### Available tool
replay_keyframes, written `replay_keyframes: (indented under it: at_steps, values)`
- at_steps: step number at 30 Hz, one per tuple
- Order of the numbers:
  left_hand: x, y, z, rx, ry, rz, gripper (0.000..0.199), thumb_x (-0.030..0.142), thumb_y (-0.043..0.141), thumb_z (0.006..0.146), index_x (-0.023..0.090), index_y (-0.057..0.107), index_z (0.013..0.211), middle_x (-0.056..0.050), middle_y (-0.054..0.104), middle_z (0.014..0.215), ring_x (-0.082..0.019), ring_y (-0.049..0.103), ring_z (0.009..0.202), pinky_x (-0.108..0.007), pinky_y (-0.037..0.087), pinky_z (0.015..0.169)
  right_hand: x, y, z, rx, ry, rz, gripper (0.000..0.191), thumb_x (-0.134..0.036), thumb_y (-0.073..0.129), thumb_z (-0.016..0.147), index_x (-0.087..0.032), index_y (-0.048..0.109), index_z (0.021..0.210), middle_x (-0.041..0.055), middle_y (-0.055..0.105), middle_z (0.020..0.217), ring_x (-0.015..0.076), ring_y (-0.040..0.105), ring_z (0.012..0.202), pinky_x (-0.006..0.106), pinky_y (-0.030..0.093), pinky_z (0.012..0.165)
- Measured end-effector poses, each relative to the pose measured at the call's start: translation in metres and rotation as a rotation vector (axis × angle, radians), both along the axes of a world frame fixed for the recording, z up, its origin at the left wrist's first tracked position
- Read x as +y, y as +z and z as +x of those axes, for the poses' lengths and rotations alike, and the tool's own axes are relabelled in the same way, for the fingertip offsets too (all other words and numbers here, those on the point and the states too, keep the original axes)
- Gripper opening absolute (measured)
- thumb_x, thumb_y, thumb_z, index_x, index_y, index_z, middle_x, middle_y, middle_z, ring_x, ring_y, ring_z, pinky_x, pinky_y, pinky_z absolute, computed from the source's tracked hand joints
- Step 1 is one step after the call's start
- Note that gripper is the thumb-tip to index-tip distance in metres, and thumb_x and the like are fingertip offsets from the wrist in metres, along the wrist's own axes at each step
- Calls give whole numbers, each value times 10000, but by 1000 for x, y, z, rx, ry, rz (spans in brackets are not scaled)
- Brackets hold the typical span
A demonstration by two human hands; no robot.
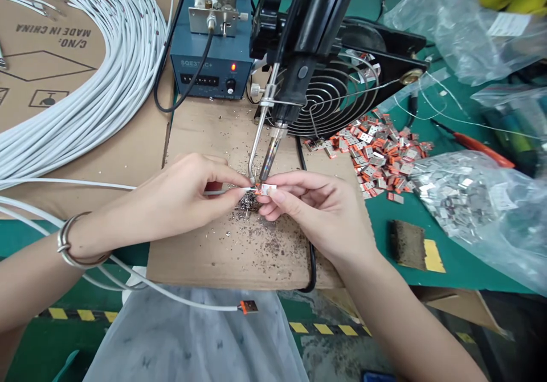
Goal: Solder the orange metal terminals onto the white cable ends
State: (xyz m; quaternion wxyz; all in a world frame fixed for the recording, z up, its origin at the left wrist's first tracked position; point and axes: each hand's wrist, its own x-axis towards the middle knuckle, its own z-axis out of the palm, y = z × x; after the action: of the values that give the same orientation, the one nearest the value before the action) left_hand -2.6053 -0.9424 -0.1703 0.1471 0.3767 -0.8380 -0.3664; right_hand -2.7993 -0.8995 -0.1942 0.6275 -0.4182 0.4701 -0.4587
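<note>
My left hand (200, 191) pinches the end of a white cable (106, 186) between thumb and forefinger. In my right hand (316, 205) a small USB connector (268, 189) with an orange part is pinched, its back end meeting the cable's tip. Directly above that joint hang the soldering iron (272, 151), mounted tip-down on a stand, and a thin metal solder feed tube (261, 128). Dark solder crumbs (248, 202) are piled just below my fingertips. Another cable passes under my left wrist, ending near my lap in an attached USB connector (249, 307).
A big coil of white cables (128, 94) lies on cardboard at left. Behind stand a blue solder station (209, 57) with a lit red lamp and a black fan (329, 94). At right are loose USB connectors (380, 151), a plastic bag of metal parts (461, 194) and a sponge (408, 244).
</note>
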Motion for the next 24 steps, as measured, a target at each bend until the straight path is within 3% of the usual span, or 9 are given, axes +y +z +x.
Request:
replay_keyframes:
  at_steps: [24]
  values:
    - [2, 2, -2, -29, -47, -75, 222, 224, 506, 861, 249, 699, 968, 31, 556, 622, -59, 498, 544, -175, 334, 489, 0, 0, 1, 29, -22, 34, 86, -175, 728, 688, -181, 701, 769, -8, 699, 633, 83, 653, 537, 156, 574, 524]
